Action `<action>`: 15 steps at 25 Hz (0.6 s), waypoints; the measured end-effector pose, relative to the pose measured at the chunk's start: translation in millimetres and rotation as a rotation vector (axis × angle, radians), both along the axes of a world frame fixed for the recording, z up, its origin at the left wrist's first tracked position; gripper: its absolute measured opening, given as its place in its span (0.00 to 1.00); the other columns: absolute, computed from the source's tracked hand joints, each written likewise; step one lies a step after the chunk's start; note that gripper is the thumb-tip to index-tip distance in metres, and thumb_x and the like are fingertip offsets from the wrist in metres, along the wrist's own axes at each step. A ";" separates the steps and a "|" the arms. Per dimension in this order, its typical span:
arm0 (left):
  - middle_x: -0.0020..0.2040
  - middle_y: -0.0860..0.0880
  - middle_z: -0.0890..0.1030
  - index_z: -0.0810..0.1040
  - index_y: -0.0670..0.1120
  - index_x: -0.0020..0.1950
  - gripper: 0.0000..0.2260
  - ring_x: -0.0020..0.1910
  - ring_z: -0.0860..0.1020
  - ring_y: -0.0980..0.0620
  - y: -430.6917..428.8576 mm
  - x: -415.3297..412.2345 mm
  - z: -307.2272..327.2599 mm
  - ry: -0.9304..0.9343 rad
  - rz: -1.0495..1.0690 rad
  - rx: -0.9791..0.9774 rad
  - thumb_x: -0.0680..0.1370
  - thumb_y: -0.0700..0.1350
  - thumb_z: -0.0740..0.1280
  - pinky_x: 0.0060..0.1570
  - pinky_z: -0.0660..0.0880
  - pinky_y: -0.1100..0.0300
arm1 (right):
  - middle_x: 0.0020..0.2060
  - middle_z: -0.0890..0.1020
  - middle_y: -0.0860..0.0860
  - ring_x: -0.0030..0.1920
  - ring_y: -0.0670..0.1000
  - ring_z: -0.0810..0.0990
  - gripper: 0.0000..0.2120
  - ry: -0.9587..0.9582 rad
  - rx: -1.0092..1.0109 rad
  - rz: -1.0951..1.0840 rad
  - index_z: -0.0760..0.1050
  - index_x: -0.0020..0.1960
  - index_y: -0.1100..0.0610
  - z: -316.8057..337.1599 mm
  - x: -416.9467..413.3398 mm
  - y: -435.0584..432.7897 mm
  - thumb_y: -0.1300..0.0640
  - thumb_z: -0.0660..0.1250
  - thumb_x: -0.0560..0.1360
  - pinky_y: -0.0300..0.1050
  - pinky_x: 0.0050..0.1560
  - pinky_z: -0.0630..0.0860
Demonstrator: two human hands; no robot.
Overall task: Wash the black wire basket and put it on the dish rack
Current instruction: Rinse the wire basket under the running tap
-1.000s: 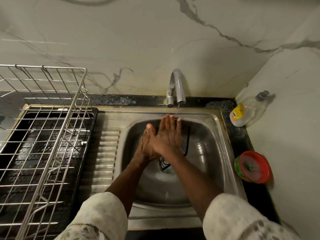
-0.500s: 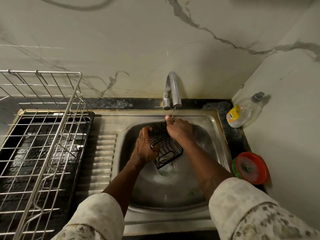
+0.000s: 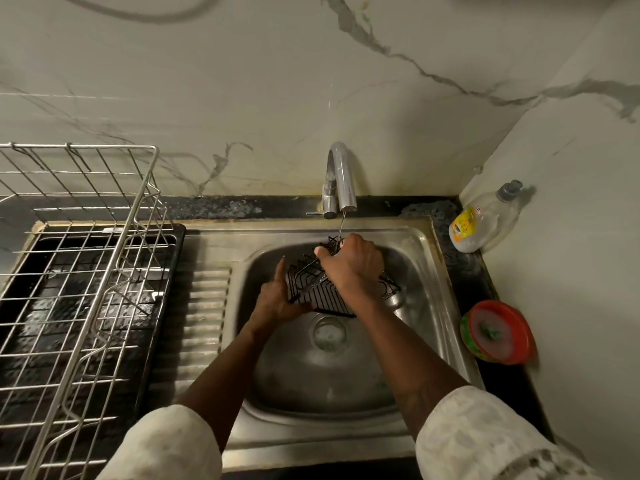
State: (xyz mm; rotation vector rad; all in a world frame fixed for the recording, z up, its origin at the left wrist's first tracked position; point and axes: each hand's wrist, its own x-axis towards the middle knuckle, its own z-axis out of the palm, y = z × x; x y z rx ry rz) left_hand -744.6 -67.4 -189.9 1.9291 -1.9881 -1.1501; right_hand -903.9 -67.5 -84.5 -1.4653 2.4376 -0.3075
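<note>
The black wire basket (image 3: 317,294) is held tilted over the steel sink (image 3: 426,271), under a thin stream from the chrome tap (image 3: 341,178). My left hand (image 3: 277,299) cups its lower left edge, index finger pointing up. My right hand (image 3: 351,266) grips the basket's top from above, and hides its right part. The metal dish rack (image 3: 83,271) stands on a black tray at the left, beyond the ribbed drainboard.
A clear soap bottle with a yellow label (image 3: 485,220) leans in the right corner. A red and green lidded container (image 3: 498,332) sits on the dark counter right of the sink. A marble wall rises behind and to the right.
One second ago both hands were pressed together under the tap with the basket behind them. They then took hold of the basket and have turned it flatter under the stream.
</note>
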 end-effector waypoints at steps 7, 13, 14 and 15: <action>0.60 0.30 0.77 0.68 0.31 0.69 0.17 0.45 0.81 0.35 -17.6 -25.8 10.8 1.049 1.220 0.749 0.85 0.39 0.52 0.24 0.80 0.45 | 0.58 0.80 0.56 0.59 0.56 0.77 0.40 -0.029 -0.095 -0.071 0.72 0.63 0.58 -24.1 14.8 4.1 0.28 0.71 0.66 0.53 0.54 0.78; 0.55 0.37 0.81 0.76 0.35 0.49 0.12 0.56 0.80 0.40 -16.9 -56.2 40.1 1.253 1.372 0.721 0.83 0.42 0.59 0.56 0.79 0.47 | 0.57 0.80 0.57 0.58 0.58 0.76 0.42 0.158 -0.146 0.079 0.73 0.62 0.58 -37.5 15.7 29.0 0.23 0.63 0.67 0.54 0.56 0.74; 0.48 0.39 0.80 0.75 0.36 0.44 0.13 0.50 0.79 0.43 -17.4 -58.3 39.9 1.181 1.355 0.727 0.84 0.41 0.59 0.61 0.77 0.50 | 0.53 0.80 0.57 0.54 0.57 0.76 0.41 0.184 -0.194 0.099 0.75 0.57 0.58 -39.5 14.3 32.7 0.22 0.61 0.67 0.53 0.53 0.74; 0.43 0.41 0.78 0.74 0.37 0.41 0.14 0.44 0.78 0.44 -20.4 -60.1 40.4 1.128 1.331 0.721 0.84 0.41 0.58 0.63 0.75 0.51 | 0.49 0.80 0.56 0.51 0.56 0.76 0.40 0.194 -0.241 0.105 0.75 0.53 0.58 -41.4 12.8 35.4 0.21 0.61 0.66 0.52 0.51 0.75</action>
